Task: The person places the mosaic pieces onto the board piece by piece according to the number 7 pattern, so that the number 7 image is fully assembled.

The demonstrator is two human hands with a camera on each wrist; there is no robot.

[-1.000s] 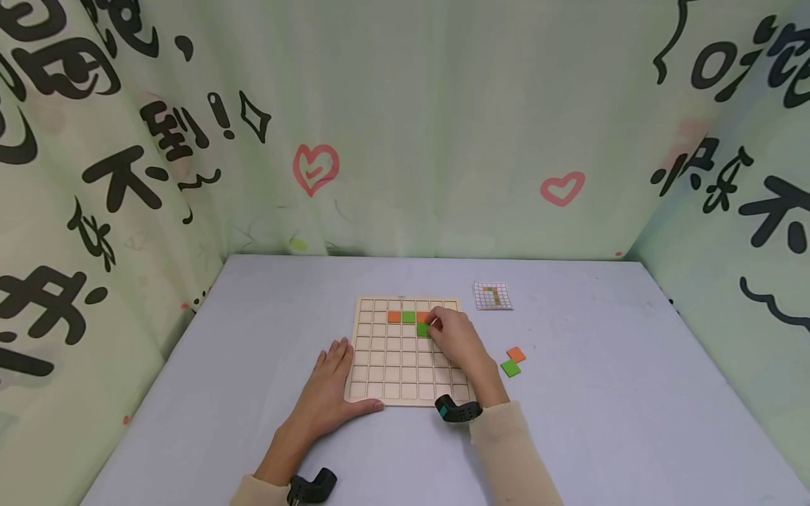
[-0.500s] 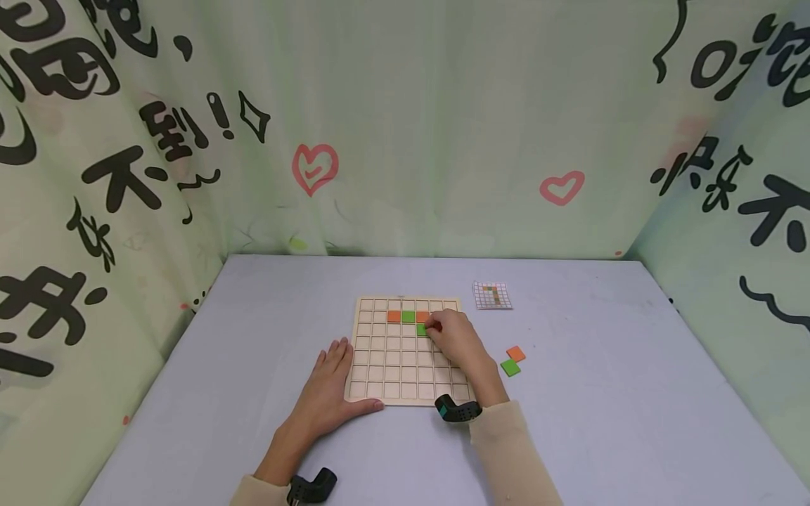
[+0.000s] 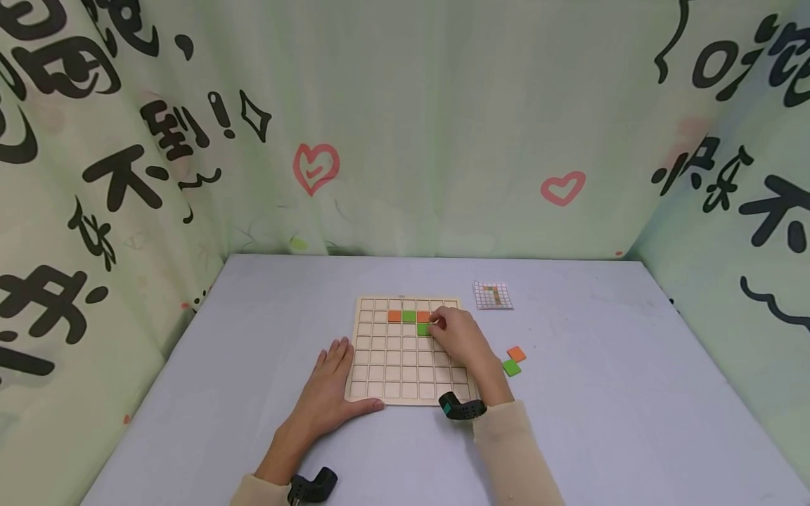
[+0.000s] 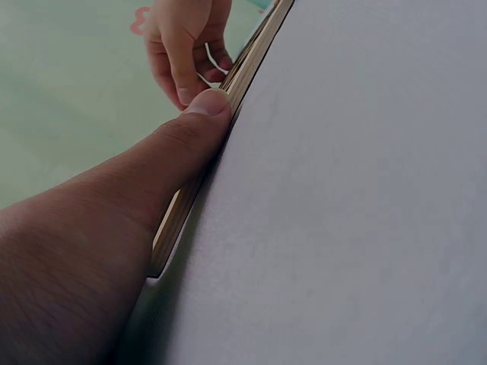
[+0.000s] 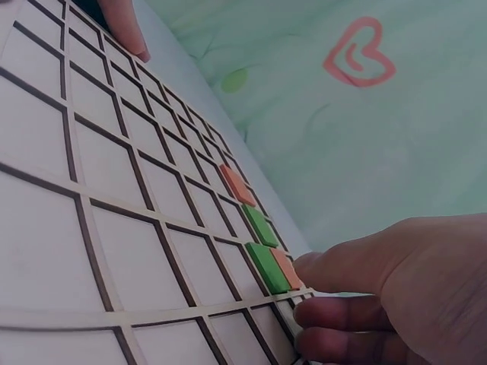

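Placement of the nearer green tile (image 3: 423, 329) seems nearly done: right hand (image 3: 460, 336) beside it, grip unclear; left hand (image 3: 330, 385) spread against gridded board (image 3: 393, 365); next likely calls for loose orange tile (image 3: 516, 353).

Since half a second ago, your right hand (image 3: 460, 337) has edged slightly rightward, uncovering more of the placed green tile (image 3: 423, 329). Your black wrist device (image 3: 462, 407) has shifted right too, and your forearm (image 3: 496, 383) now hides the loose green tile's (image 3: 512, 367) left corner.
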